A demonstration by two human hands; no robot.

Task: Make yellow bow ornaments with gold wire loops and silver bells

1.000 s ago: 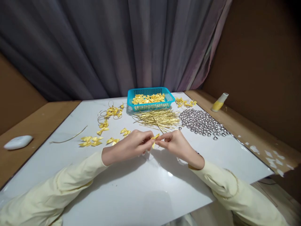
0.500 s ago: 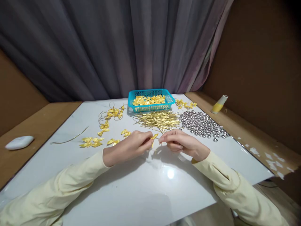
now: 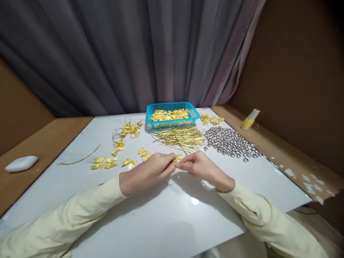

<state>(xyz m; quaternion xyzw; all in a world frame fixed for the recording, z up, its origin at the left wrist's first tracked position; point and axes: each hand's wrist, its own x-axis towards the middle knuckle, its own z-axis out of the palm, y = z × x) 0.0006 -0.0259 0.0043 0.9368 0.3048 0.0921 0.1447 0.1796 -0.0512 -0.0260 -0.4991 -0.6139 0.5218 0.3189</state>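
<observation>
My left hand (image 3: 150, 171) and my right hand (image 3: 202, 166) meet over the middle of the white table (image 3: 150, 215). Both pinch a small yellow ribbon bow (image 3: 177, 157) between their fingertips. A thin gold strand hangs from the bow just below the fingers. Behind the hands lies a heap of gold wire ties (image 3: 180, 137). Several finished yellow bows (image 3: 107, 162) lie to the left of my left hand.
A blue basket (image 3: 172, 114) with yellow bows stands at the back. Silver bells (image 3: 231, 141) spread at the right. More bows with gold loops (image 3: 129, 129) lie back left. A white oval object (image 3: 21, 163) and a yellow-white spool (image 3: 249, 119) rest on the wooden surround.
My right hand swung out to the right and came back, and its fingertips now close on the bow against my left hand. The view shifted slightly.
</observation>
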